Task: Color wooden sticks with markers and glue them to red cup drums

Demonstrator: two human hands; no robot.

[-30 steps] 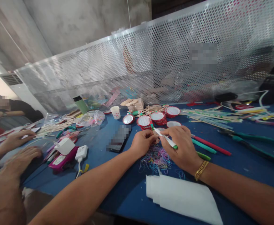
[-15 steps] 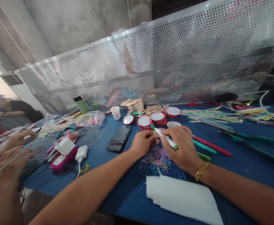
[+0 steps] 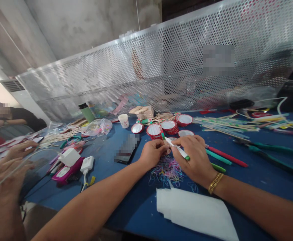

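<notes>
My right hand (image 3: 195,160), with a gold watch band on its wrist, is closed around a white marker (image 3: 176,146) with a green end. The marker slants up and left toward my other hand. My left hand (image 3: 153,154) is pinched at the marker's far end; what its fingertips hold is too small to make out. A short red and green piece (image 3: 162,134) sticks up just beyond the fingertips. Under both hands lies a tangle of colourful threads (image 3: 168,170). A white glue bottle (image 3: 194,209) lies on its side nearer to me, its nozzle by the threads.
Red-rimmed round tins (image 3: 154,130) stand behind my hands, with a paper cup (image 3: 123,121) and a phone (image 3: 127,149) left of them. Red and teal pens (image 3: 228,156) and green-handled pliers (image 3: 274,155) lie right. Another person's hands (image 3: 13,164) are at far left, near chargers (image 3: 70,157).
My hands and the marker stay almost in place. The other person's hands at the left have shifted slightly.
</notes>
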